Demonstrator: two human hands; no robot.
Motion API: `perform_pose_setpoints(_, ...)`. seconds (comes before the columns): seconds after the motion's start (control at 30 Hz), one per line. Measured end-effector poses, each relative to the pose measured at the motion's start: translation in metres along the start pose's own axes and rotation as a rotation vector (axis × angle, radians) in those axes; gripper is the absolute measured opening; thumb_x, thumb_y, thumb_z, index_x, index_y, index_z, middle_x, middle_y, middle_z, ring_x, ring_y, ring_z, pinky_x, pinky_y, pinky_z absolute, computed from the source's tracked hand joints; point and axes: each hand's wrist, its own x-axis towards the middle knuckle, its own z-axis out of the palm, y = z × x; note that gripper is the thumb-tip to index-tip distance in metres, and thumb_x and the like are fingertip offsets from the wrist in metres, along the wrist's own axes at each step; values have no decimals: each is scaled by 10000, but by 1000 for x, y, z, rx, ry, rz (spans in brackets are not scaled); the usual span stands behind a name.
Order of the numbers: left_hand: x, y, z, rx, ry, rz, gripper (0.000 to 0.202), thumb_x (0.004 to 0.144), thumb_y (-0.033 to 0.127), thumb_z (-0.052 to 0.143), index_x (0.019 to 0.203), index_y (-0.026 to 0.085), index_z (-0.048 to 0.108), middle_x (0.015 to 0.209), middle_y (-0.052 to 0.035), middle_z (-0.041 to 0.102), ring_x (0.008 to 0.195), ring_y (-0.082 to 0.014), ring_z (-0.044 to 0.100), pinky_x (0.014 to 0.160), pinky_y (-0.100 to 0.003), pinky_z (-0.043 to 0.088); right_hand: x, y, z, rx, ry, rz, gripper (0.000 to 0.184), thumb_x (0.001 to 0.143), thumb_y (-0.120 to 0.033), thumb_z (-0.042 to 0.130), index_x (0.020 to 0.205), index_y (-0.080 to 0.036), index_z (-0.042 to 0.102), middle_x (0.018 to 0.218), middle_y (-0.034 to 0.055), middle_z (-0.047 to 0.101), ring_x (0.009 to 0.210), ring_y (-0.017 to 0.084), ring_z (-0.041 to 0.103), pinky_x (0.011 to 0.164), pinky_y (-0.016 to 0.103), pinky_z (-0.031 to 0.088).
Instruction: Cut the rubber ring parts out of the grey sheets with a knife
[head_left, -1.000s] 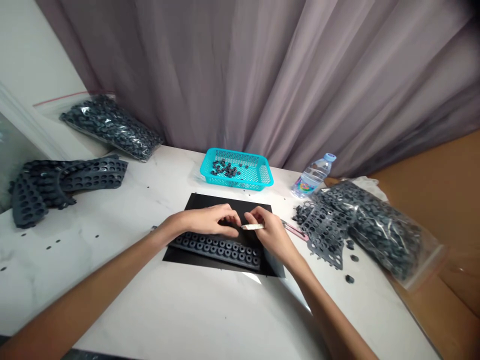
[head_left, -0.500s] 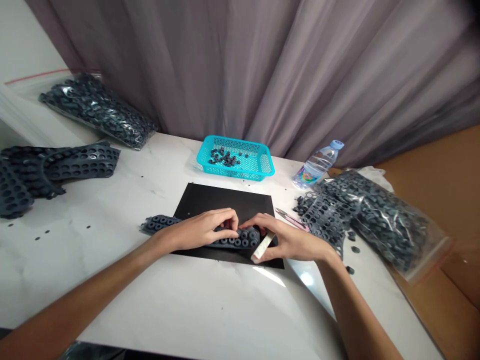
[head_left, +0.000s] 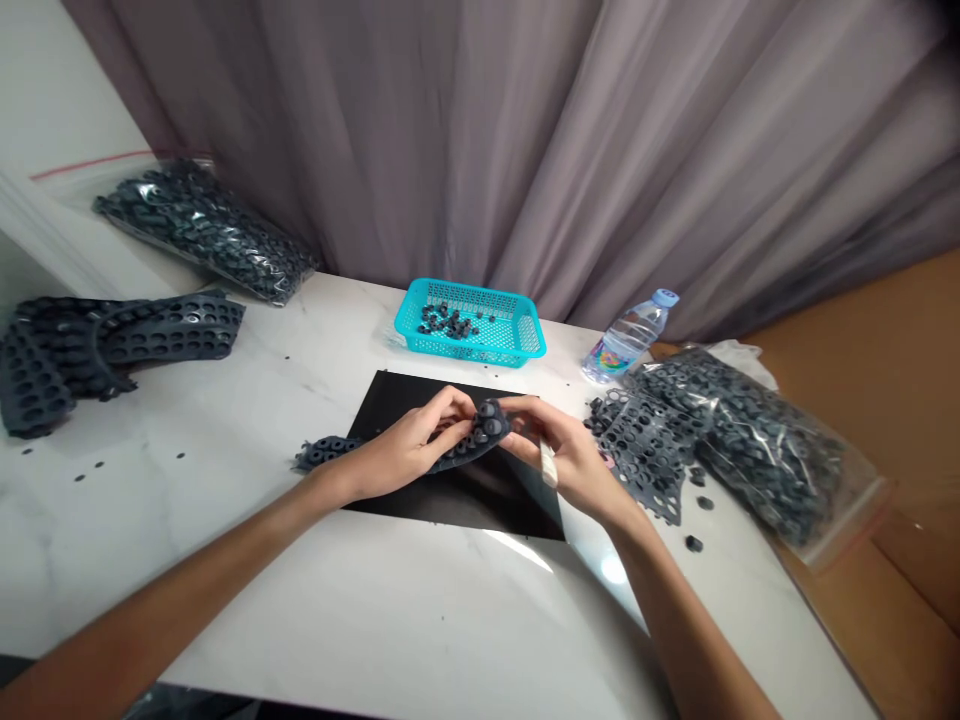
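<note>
A dark rubber strip with rows of round ringed knobs lies over a black mat, its right end lifted and bent upward. My left hand pinches the strip near that raised end, thumb and fingers closed on it. At the tip, my right hand holds the strip's edge between thumb and fingertips. A white stick-like tool is tucked in the same hand; its far end is hidden by the fingers.
Behind the mat stands a turquoise basket with small dark pieces. A water bottle, perforated rubber sheet and bag of dark parts lie right. Knobbed strips and another filled bag are left.
The strip's right end has come up off the mat and bent. My right hand has risen with it, and the white tool has turned more upright. The pink-handled snips are now mostly hidden.
</note>
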Motion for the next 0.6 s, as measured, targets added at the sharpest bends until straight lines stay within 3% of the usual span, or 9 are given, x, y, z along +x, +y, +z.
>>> perform_pose_setpoints(0.1, -2, 1, -1, 89, -2, -20, 303, 1131, 429, 445, 1345, 264, 583, 1314, -58, 698, 1224, -237, 650, 1080, -385, 473, 1, 3, 8, 14, 55, -6, 199, 990, -393, 766, 1093, -236, 702, 1074, 45, 696, 846, 185, 581, 774, 323, 482)
perform_pose_setpoints(0.23, -4, -1, -5, 82, 26, -14, 401, 1136, 470, 405, 1392, 261, 632, 1401, -64, 692, 1328, -267, 617, 1180, -418, 424, 1, 4, 12, 33, 100, 14, 237, 1029, -429, 703, 951, -220, 620, 1050, 50, 692, 840, 182, 580, 755, 314, 464)
perform_pose_setpoints(0.33, -4, -5, -3, 53, 37, -44, 415, 1068, 529, 565, 1364, 250, 650, 1277, -60, 734, 1204, -278, 679, 1080, -431, 521, 1, 3, 14, 10, 124, 38, 249, 1014, -459, 713, 1008, -226, 622, 1040, 52, 684, 808, 181, 571, 726, 310, 461)
perform_pose_setpoints(0.47, -2, -11, 7, 122, 56, -5, 397, 961, 515, 744, 1228, 227, 693, 1171, -62, 720, 1084, -262, 692, 979, -422, 589, 1, 1, 20, -50, 78, 47, 359, 1006, -446, 710, 1296, -248, 634, 1138, 70, 672, 836, 190, 589, 745, 322, 489)
perform_pose_setpoints(0.53, -1, -15, 11, 98, 121, 22, 354, 963, 497, 745, 1185, 226, 696, 1244, -67, 668, 1155, -255, 673, 1019, -418, 591, 1, 2, 24, -82, 71, 62, 334, 1017, -443, 688, 1278, -240, 647, 1121, 73, 673, 841, 190, 583, 757, 325, 490)
perform_pose_setpoints(0.6, 0, -19, 11, 41, 187, 19, 347, 955, 489, 757, 1169, 225, 690, 1283, -62, 624, 1191, -244, 666, 1055, -417, 590, 1, 5, 26, -70, 98, 81, 272, 1008, -459, 695, 1139, -228, 638, 1144, 77, 677, 823, 182, 568, 738, 317, 480)
